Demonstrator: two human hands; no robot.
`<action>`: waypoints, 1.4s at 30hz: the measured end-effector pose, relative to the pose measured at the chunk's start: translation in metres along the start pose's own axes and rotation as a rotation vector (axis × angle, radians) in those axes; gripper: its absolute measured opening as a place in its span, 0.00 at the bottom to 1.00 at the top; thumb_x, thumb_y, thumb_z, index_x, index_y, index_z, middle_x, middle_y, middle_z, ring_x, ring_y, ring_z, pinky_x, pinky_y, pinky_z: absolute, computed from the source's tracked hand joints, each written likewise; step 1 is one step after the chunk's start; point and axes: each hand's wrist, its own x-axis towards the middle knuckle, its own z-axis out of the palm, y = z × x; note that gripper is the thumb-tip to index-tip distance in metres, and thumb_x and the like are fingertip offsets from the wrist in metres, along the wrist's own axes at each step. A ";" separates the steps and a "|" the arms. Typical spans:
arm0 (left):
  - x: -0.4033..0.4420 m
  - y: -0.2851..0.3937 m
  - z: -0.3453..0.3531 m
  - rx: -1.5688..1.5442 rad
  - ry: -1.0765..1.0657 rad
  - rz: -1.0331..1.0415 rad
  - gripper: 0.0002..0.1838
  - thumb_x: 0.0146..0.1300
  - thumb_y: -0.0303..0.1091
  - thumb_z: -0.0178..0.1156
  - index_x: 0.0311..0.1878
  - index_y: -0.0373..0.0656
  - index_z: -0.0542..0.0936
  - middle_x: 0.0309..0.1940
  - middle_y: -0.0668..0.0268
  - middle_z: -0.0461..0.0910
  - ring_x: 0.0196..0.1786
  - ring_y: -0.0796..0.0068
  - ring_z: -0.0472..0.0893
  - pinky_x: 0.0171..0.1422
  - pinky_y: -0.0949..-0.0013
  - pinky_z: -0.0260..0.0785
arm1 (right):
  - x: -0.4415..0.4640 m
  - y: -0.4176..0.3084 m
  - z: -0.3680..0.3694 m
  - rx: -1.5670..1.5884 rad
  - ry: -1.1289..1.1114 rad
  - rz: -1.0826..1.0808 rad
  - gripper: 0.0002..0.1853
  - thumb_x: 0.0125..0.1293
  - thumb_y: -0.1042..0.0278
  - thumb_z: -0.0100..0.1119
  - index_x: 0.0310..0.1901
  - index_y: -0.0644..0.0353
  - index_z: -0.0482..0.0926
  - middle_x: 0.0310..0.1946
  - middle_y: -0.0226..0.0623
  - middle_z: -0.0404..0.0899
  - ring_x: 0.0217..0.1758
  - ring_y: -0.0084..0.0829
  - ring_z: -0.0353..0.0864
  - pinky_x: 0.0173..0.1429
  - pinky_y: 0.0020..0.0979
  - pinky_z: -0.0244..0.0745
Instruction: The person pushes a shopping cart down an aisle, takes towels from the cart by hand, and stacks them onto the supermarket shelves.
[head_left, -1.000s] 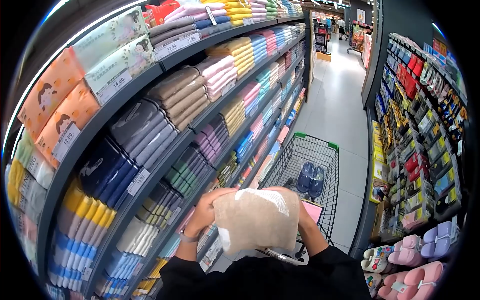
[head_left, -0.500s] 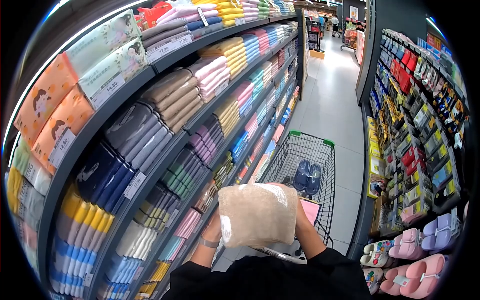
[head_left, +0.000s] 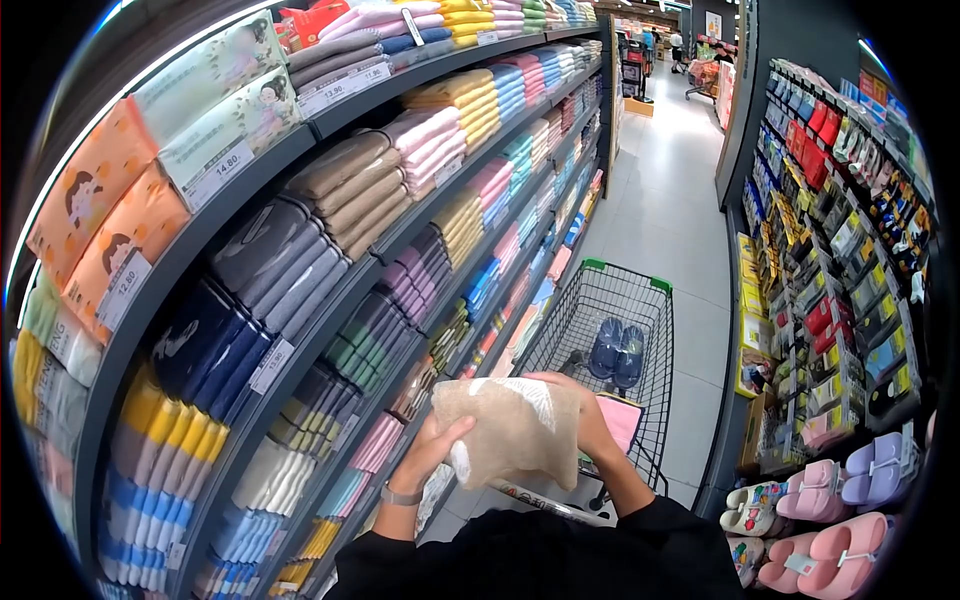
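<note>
A folded beige towel (head_left: 515,425) with white patches is held up in front of my body, above the cart's handle. My left hand (head_left: 430,450) grips its left edge, the thumb lying across the front. Around the upper right edge is my right hand (head_left: 590,415), its fingers partly hidden behind the towel. Beyond the towel stands a wire shopping cart (head_left: 655,290) with green corners. Inside the cart lie a pair of dark blue slippers (head_left: 616,352) and a flat pink item (head_left: 618,422).
Shelves (head_left: 375,262) stacked with folded towels run along the left. On the right, a rack (head_left: 835,270) holds hanging packages, with pink slippers (head_left: 825,555) at its lower end. A tiled aisle (head_left: 670,170) leads ahead, where people stand far off.
The towel has tilted and bent in my hands. My left thumb, hidden behind it half a second ago, now shows on its front. The view shifted slightly.
</note>
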 end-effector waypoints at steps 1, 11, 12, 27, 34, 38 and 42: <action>0.000 0.003 -0.001 -0.034 0.005 -0.020 0.34 0.64 0.31 0.59 0.72 0.34 0.60 0.66 0.56 0.68 0.68 0.68 0.67 0.72 0.65 0.58 | 0.000 -0.008 0.000 -0.016 -0.037 -0.009 0.21 0.63 0.75 0.60 0.59 0.64 0.75 0.52 0.39 0.80 0.55 0.29 0.78 0.60 0.29 0.71; -0.015 0.046 -0.005 0.413 0.210 0.735 0.20 0.56 0.22 0.64 0.53 0.34 0.74 0.49 0.54 0.81 0.49 0.62 0.82 0.58 0.63 0.71 | -0.040 0.023 -0.038 0.216 0.072 0.218 0.20 0.73 0.62 0.47 0.58 0.70 0.72 0.50 0.50 0.80 0.55 0.39 0.80 0.62 0.37 0.72; -0.014 0.057 0.002 0.577 0.192 0.929 0.20 0.55 0.22 0.65 0.52 0.36 0.74 0.48 0.53 0.81 0.49 0.60 0.82 0.58 0.63 0.71 | -0.046 0.034 -0.040 0.365 0.093 0.293 0.21 0.75 0.60 0.45 0.58 0.71 0.72 0.49 0.51 0.80 0.54 0.39 0.80 0.62 0.38 0.72; -0.025 0.021 0.047 0.985 -0.155 0.615 0.26 0.56 0.35 0.62 0.60 0.44 0.74 0.63 0.55 0.71 0.66 0.52 0.69 0.70 0.51 0.58 | -0.024 0.098 0.027 1.407 0.211 0.319 0.32 0.75 0.45 0.38 0.70 0.63 0.59 0.67 0.47 0.66 0.67 0.40 0.69 0.70 0.42 0.64; 0.008 0.012 0.042 0.893 0.131 0.307 0.27 0.58 0.41 0.66 0.57 0.35 0.74 0.49 0.52 0.76 0.53 0.51 0.75 0.58 0.58 0.67 | -0.034 0.108 0.030 1.416 0.219 0.326 0.33 0.75 0.45 0.38 0.71 0.63 0.59 0.68 0.46 0.66 0.67 0.40 0.69 0.70 0.42 0.64; 0.008 0.002 0.042 1.037 0.152 0.457 0.20 0.58 0.36 0.65 0.52 0.36 0.76 0.42 0.53 0.76 0.47 0.51 0.76 0.53 0.57 0.68 | -0.039 0.108 0.032 1.428 0.233 0.334 0.33 0.75 0.45 0.39 0.71 0.63 0.58 0.68 0.46 0.65 0.68 0.39 0.69 0.70 0.42 0.64; 0.007 -0.002 0.044 1.076 0.156 0.621 0.12 0.59 0.29 0.63 0.45 0.36 0.76 0.38 0.55 0.75 0.42 0.52 0.75 0.49 0.58 0.67 | -0.040 0.107 0.033 1.422 0.228 0.342 0.34 0.75 0.44 0.39 0.71 0.63 0.58 0.68 0.46 0.65 0.68 0.39 0.68 0.70 0.42 0.63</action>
